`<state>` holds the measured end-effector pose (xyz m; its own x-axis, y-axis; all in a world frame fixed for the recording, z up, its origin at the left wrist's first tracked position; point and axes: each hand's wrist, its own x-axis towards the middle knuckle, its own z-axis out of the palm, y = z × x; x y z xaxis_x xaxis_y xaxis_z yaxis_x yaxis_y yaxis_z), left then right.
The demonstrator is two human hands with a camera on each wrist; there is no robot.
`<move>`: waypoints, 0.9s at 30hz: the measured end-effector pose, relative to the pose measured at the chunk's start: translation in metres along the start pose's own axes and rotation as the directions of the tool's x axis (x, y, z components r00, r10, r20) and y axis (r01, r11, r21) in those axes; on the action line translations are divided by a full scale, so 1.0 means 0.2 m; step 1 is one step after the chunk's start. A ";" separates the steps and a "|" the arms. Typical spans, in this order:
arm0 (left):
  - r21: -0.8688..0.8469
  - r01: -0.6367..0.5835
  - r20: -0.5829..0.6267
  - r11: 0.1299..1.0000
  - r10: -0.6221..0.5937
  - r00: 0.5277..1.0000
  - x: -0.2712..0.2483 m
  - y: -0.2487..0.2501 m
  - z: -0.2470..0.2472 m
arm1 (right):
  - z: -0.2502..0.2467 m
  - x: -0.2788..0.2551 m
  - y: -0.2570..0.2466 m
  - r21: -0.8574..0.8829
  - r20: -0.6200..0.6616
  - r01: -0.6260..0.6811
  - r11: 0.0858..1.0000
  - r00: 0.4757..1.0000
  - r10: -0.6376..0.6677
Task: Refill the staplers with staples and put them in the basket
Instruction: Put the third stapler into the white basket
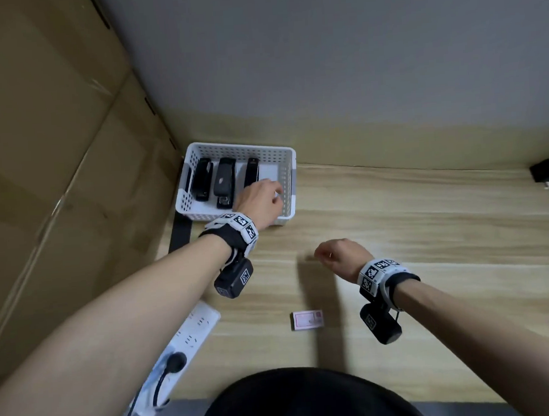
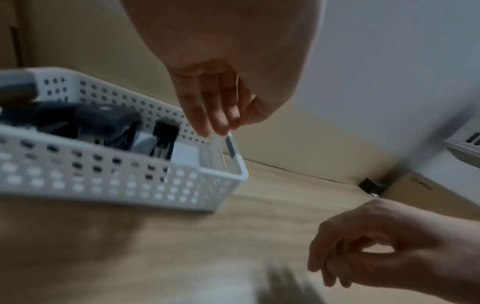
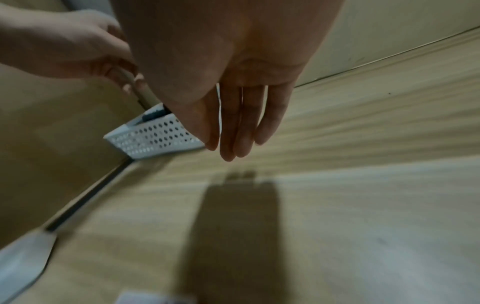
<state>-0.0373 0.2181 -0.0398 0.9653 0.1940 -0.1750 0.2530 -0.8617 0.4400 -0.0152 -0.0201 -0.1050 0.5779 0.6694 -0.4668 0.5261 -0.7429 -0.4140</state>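
Head view first, nearest the body: the staple box [image 1: 307, 320], small and pinkish, lies flat on the table [image 1: 429, 230], alone, well short of both hands. Off to the near left edge sits a white power strip [image 1: 190, 328] with a black plug in it.

Moving out, the right hand [image 1: 342, 256] hangs above the bare wood, holding nothing; the right wrist view shows its fingers [image 3: 244, 127] straight and relaxed, pointing down, apart from the surface. Idle, by the look of it.

Further out, the left hand [image 1: 260, 202] is over the right end of the white basket [image 1: 240, 147]. From the left wrist view its fingers [image 2: 207, 107] hang loosely down, tips right at the short end wall's rim; whether they touch it, the blur won't let me say. They're holding nothing.

Inside the basket: three dark staplers lie side by side, lengthwise. The left stapler [image 1: 202, 183], the middle stapler [image 1: 224, 185] and the right stapler [image 1: 251, 174], with bare floor to their right.

My read: the placing step is wrapping up. To finish cleanly, lift the left hand straight up so it doesn't snag the rim or knock the right stapler against its neighbour. No stapler shows outside the basket, so the task looks essentially done.
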 end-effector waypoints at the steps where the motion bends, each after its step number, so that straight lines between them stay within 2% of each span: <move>1: -0.029 -0.010 0.020 1.000 0.010 1.000 -0.07 0.02 0.04 | 0.05 -0.04 0.01 -0.024 0.032 0.007 1.000 0.999 -0.006; 4: -0.085 0.035 0.137 0.996 -0.023 0.990 -0.28 0.01 0.23 | 0.18 -0.14 0.04 -0.041 0.138 0.008 0.999 0.990 -0.002; 7: -0.047 0.130 0.315 0.990 -0.109 0.943 -0.47 -0.02 0.42 | 0.29 -0.22 0.05 -0.044 0.202 0.001 0.999 0.979 0.008; 10: 0.011 0.187 0.430 0.982 -0.174 0.886 -0.63 -0.04 0.57 | 0.39 -0.28 0.04 -0.012 0.225 -0.015 1.000 0.974 0.017; 13: 0.033 0.164 0.484 0.986 -0.159 0.860 -0.76 -0.05 0.71 | 0.49 -0.33 0.03 0.056 0.199 -0.020 0.998 0.980 0.009; 16: -0.014 0.129 0.463 0.992 -0.108 0.880 -0.83 -0.03 0.81 | 0.56 -0.35 0.01 0.122 0.152 -0.004 0.992 0.988 -0.015; 19: -0.061 0.117 0.383 0.991 -0.085 0.920 -0.86 -0.02 0.85 | 0.60 -0.35 -0.01 0.177 0.078 0.030 0.984 0.996 -0.045; 23: -0.103 0.117 0.276 0.988 -0.085 0.957 -0.83 -0.02 0.81 | 0.56 -0.34 -0.03 0.216 -0.044 0.065 0.974 0.997 -0.057; 27: -0.127 0.095 0.215 0.987 -0.066 0.974 -0.74 -0.04 0.68 | 0.43 -0.27 -0.06 0.249 -0.127 0.099 0.963 0.990 -0.069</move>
<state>-0.1903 0.1317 -0.1377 0.9098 0.1455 -0.3888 0.3499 -0.7726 0.5298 -0.1068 -0.0475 -0.1417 0.6147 0.7144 -0.3344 0.4083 -0.6510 -0.6399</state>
